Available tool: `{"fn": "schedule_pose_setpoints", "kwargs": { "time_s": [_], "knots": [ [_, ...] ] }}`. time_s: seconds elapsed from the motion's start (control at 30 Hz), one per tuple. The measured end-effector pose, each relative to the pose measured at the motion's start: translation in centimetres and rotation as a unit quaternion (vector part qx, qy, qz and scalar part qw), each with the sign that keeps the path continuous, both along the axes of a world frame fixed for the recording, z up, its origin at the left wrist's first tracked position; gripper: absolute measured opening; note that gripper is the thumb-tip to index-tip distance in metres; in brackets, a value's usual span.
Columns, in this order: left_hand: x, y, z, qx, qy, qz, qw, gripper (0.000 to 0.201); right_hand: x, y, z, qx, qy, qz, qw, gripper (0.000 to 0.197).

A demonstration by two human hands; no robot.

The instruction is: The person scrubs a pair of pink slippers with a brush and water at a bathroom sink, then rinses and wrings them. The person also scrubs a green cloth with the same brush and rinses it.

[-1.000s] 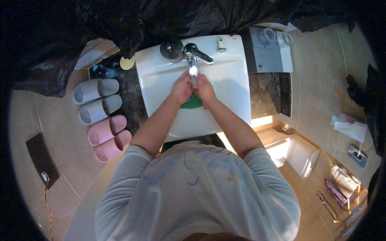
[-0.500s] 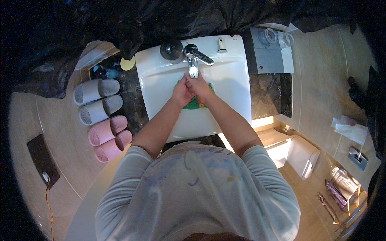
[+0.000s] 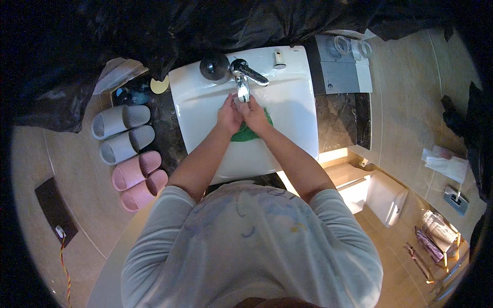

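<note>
My left hand [image 3: 230, 117] and my right hand [image 3: 256, 119] meet under the spout of a chrome faucet [image 3: 242, 87], over a white washbasin [image 3: 292, 128]. The fingers of both curve inward toward each other. What lies between them, if anything, is hidden by the hands and the spout. Below the palms a green thing [image 3: 244, 135] rests in the bowl; its kind is mostly covered by my hands and wrists.
A dark round object [image 3: 214, 68] stands left of the faucet, a small dispenser-like piece [image 3: 279, 59] right of it. Grey slippers [image 3: 120, 122] and pink slippers [image 3: 136, 170] lie at left. A grey box [image 3: 336, 74] sits right of the basin. Black sheeting [image 3: 205, 25] hangs along the far side.
My hands have parted slightly under the spout, the left one more raised at its fingers. A small red-and-yellow thing seen by my right wrist is out of sight. The view has shifted slightly.
</note>
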State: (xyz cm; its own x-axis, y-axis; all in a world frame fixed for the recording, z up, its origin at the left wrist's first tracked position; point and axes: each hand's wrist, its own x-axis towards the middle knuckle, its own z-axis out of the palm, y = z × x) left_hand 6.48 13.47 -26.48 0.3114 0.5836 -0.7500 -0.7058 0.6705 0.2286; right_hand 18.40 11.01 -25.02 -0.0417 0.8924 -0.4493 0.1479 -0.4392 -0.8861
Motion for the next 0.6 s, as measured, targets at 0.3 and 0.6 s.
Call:
{"fn": "schedule_pose_setpoints", "kwargs": {
  "time_s": [0.3, 0.6],
  "knots": [
    [2.3, 0.5, 0.6, 0.018, -0.042, -0.029, 0.999, 0.039, 0.2, -1.1, 2.6, 0.166, -0.226, 0.019, 0.960, 0.064],
    [2.8, 0.3, 1.5, 0.024, 0.061, -0.045, 0.997, 0.030, 0.4, -3.0, 3.4, 0.124, -0.241, 0.022, 0.962, 0.064]
  ]
}}
